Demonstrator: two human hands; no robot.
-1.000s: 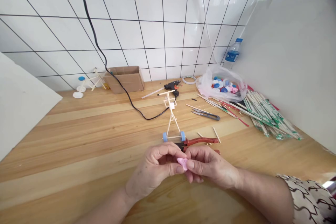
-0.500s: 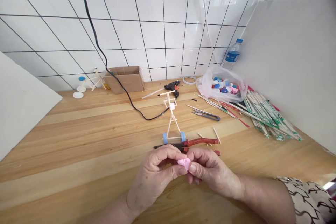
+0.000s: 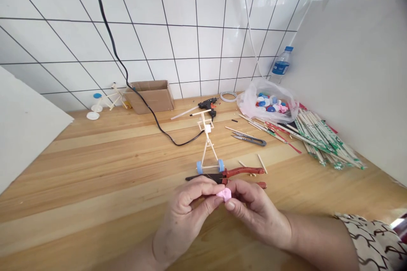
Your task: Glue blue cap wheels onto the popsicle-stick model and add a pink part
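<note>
Between the fingertips of both hands is a small pink lump (image 3: 224,194), soft-looking like modelling clay. My left hand (image 3: 192,209) pinches it from the left with thumb and forefinger. My right hand (image 3: 254,207) closes on its right side, the thumb below and the forefinger above. Just beyond my fingers lie red-handled pliers (image 3: 241,172), partly hidden by my hands. Behind the pliers stands a small frame of wooden sticks (image 3: 207,144) with two blue wheels at its near end and a white block near its top.
A glue gun (image 3: 208,105), a tape roll (image 3: 228,96) and a cardboard box (image 3: 151,97) lie along the tiled wall. To the right are thread snips (image 3: 249,138), a plastic bag (image 3: 246,103) of bottle caps, a bottle (image 3: 281,65) and wrapped chopsticks (image 3: 327,142). Another stick model (image 3: 111,98) stands far left.
The pink lump has turned and looks rounder between my fingers. My right thumb has shifted slightly down and left on it. The other things lie as before.
</note>
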